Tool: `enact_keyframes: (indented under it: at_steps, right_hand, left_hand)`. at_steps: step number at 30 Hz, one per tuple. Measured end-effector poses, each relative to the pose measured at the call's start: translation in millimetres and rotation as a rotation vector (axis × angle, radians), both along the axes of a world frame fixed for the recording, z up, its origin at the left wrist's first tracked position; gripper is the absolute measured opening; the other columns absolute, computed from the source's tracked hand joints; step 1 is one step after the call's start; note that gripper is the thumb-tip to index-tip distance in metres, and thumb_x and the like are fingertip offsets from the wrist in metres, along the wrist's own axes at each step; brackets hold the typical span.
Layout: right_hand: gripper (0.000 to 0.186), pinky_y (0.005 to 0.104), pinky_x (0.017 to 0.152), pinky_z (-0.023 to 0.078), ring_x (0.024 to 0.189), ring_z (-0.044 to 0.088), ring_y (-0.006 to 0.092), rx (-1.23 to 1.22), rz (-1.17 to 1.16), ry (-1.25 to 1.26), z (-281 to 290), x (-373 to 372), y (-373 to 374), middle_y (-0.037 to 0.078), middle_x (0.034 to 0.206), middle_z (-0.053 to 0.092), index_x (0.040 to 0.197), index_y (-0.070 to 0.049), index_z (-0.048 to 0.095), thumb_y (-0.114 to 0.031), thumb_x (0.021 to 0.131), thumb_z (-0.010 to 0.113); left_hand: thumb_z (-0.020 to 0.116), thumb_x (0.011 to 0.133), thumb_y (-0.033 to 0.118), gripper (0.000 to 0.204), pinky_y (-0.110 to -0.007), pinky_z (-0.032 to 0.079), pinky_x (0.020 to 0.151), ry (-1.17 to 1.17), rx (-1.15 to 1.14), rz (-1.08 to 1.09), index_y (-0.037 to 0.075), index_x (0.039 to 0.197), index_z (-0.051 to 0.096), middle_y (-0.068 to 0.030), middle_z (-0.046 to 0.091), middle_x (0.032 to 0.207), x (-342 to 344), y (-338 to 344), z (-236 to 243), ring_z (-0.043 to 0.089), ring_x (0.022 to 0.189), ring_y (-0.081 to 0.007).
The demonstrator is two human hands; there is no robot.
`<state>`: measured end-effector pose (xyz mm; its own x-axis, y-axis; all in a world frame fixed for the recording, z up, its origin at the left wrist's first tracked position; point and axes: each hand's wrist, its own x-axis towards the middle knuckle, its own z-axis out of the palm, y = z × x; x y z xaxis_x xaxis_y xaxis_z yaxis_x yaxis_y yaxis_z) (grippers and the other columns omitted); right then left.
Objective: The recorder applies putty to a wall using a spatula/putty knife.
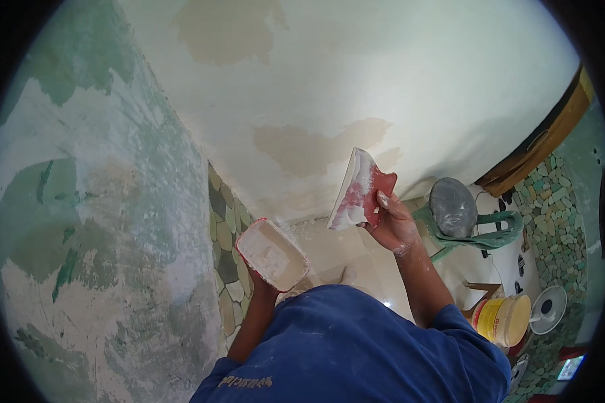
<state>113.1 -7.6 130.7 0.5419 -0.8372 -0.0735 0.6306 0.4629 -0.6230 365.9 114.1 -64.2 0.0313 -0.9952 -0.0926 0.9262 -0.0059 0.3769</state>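
Note:
My left hand (263, 286) grips a red-sided rectangular tub (240, 246) from below, its fingers mostly hidden by it. White putty (270, 258) lies inside the tub and smears its rim. In my right hand (394, 227), raised in front of the wall, is a red putty spreader (370, 189) with a wide, straight edge. White putty coats much of its blade and marks my fingers and wrist. The pale wall (302, 87) beyond bears several beige patches, one of them (309, 149) close to the spreader. The spreader's edge appears apart from the wall, though depth is hard to judge.
At left stands a green wall (128, 221) roughly smeared with white. A green plastic chair (491, 232) with a dark round object (453, 207) is at right. Beyond my right elbow are a yellow-labelled bucket (503, 319) and a white round lid-like disc (548, 309). Pebble-patterned tiling (558, 235) lies farther right.

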Motion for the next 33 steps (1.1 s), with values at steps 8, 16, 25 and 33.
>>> enact_keyframes:
  at_steps: [8,16,25,33]
  right_hand:
    - [0.037,0.0326,0.071,0.050,0.088,0.061,0.0168,-0.049,0.122,-0.029,18.5,32.1,-4.2,0.005,0.103,0.062,0.122,-0.007,0.050,-0.020,0.089,0.060]
    - [0.034,0.0364,0.081,0.046,0.094,0.056,0.0306,-1.826,-0.731,0.935,156.1,115.6,-78.1,0.014,0.104,0.061,0.112,-0.006,0.062,0.003,0.080,0.057]
    - [0.043,0.0411,0.089,0.038,0.116,0.046,0.0274,-2.318,-1.179,1.332,239.7,240.2,-180.3,0.009,0.124,0.050,0.127,-0.011,0.052,-0.008,0.083,0.050]
    - [0.046,0.0443,0.089,0.038,0.119,0.043,0.0296,-2.209,-1.033,1.646,164.3,258.1,-205.2,0.011,0.127,0.046,0.131,-0.007,0.045,-0.012,0.085,0.048]
  left_hand:
    - [0.035,0.085,0.068,0.066,-0.054,0.043,0.091,-0.279,0.083,0.346,0.024,0.133,0.041,-0.0040,0.050,0.127,8.9,0.7,-24.2,0.051,0.113,-0.0257]
    - [0.037,0.085,0.067,0.063,-0.050,0.048,0.088,0.118,0.011,0.190,0.025,0.131,0.045,-0.0011,0.054,0.120,13.4,38.1,12.0,0.055,0.108,-0.0216]
    - [0.035,0.087,0.066,0.060,-0.048,0.051,0.081,0.173,0.100,0.222,0.021,0.123,0.052,-0.0007,0.061,0.107,8.7,32.9,27.7,0.060,0.097,-0.0202]
    - [0.032,0.085,0.070,0.066,-0.063,0.039,0.092,0.264,0.003,0.196,0.025,0.130,0.048,-0.0045,0.057,0.122,21.8,36.4,-10.1,0.054,0.112,-0.0306]
